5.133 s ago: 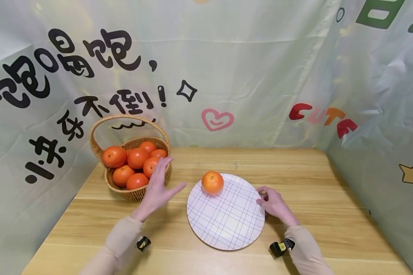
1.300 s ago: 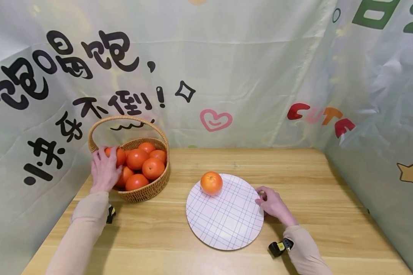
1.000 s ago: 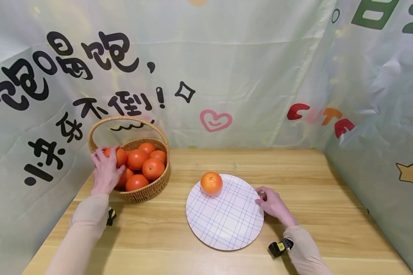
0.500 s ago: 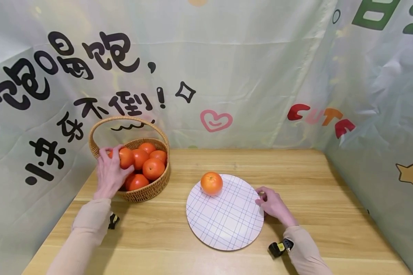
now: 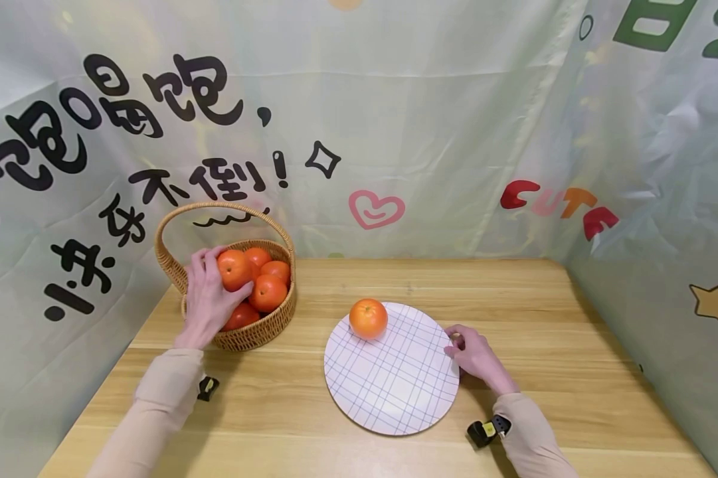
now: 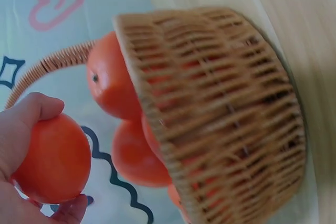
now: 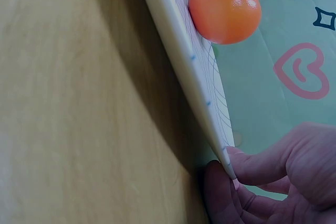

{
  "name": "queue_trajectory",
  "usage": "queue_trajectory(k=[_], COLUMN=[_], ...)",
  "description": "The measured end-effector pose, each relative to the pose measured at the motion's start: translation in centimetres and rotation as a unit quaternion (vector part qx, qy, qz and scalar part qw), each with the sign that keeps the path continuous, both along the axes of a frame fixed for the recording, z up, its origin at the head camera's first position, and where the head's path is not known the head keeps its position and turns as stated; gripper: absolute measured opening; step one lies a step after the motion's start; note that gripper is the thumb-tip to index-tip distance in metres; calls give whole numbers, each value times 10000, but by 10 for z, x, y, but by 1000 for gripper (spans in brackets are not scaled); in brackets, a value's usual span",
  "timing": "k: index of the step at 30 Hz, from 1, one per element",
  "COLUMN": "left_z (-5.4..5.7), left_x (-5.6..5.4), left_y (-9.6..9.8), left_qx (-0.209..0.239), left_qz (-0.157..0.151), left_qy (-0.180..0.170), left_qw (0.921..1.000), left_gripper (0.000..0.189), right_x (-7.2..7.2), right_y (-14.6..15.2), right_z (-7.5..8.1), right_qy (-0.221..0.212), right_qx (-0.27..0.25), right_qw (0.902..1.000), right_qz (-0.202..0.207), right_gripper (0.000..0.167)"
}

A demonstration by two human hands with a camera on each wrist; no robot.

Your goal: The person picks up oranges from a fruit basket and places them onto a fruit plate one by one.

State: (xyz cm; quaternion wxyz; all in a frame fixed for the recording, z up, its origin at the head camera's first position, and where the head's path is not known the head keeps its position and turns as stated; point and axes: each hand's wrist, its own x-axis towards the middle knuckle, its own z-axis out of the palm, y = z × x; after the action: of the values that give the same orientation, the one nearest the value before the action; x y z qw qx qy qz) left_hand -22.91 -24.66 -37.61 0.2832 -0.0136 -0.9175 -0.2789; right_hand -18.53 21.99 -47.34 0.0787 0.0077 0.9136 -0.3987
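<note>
My left hand grips an orange over the left part of the wicker basket. In the left wrist view the thumb and fingers curl round this orange, which is raised above the rim, apart from the other fruit. Several more oranges lie in the basket, partly hidden by the hand. My right hand pinches the right rim of a round white plate with a blue grid, thumb on top and fingers below. One orange sits near the plate's back left edge.
The basket's tall arched handle rises over the fruit. Both stand on a wooden table. A printed cloth hangs behind and along the sides. Each wrist wears a small black device.
My left hand has gone from the basket's front right to its left side, taken hold of an orange, and shifted right and up with it. The right hand has stayed at the plate's rim.
</note>
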Motion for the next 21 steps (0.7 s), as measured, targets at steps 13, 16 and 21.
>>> queue_trajectory(k=[13, 16, 21], left_z=[7, 9, 10], left_x=[1, 2, 2], left_y=[32, 39, 48], left_qx=[226, 210, 155], left_qz=[-618, -729, -875], left_qy=[323, 315, 261], left_qw=[9973, 9966, 9957], left_gripper=[78, 79, 81], right_x=[1, 1, 1], right_y=[-1, -1, -1], right_z=[1, 1, 2], right_qy=[58, 33, 3], right_qx=[31, 60, 83], right_qw=[10000, 10000, 10000], right_qz=[-10, -7, -11], right_gripper=[34, 34, 34])
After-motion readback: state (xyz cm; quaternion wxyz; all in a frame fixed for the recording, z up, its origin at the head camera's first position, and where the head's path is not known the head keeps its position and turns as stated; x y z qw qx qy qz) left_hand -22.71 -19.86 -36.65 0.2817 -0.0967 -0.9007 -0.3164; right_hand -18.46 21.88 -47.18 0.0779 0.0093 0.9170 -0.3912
